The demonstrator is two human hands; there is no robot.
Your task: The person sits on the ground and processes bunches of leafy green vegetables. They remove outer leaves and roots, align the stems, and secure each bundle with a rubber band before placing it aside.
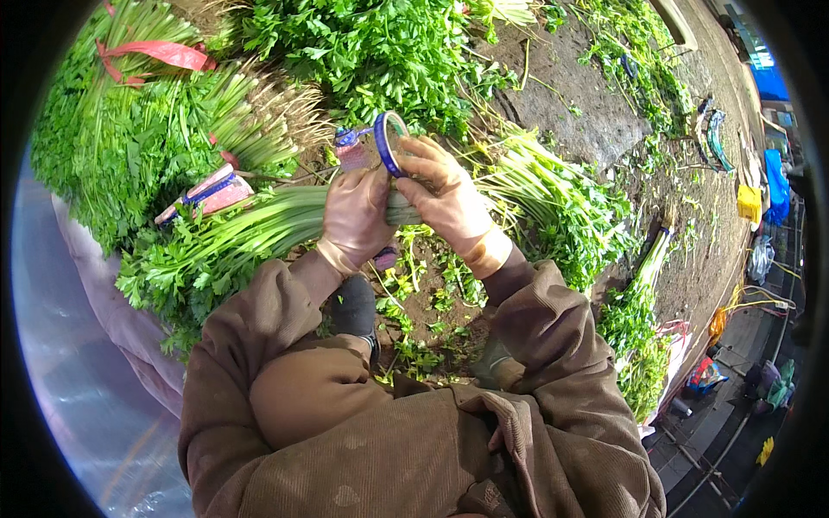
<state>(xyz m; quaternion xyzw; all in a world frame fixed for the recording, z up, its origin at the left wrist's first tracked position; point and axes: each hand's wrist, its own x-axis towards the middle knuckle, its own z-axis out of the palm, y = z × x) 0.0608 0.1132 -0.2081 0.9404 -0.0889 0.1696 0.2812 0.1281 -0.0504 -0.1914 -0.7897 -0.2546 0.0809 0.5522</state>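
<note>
My left hand (pixel 356 213), in a thin pale glove, is closed around the stalks of a bunch of leafy celery (pixel 285 217) whose leaves point to the left. Beside it, my right hand (pixel 447 197), gloved alike, grips a roll of blue tape (pixel 386 144) by its right side, upright just above the stalks. The end of the bunch shows between the two hands. Whether tape runs around the stalks cannot be seen. Just behind the hands lies a small pink and blue item (pixel 351 150).
Celery bunches with red ties (pixel 155 55) are piled at the left, beside plastic sheeting (pixel 78 259). Leafy celery (pixel 363 58) lies ahead, loose stalks (pixel 550 188) to the right. A pink bundle with blue bands (pixel 214 191) rests on the pile. A tied bunch (pixel 641 278) lies far right.
</note>
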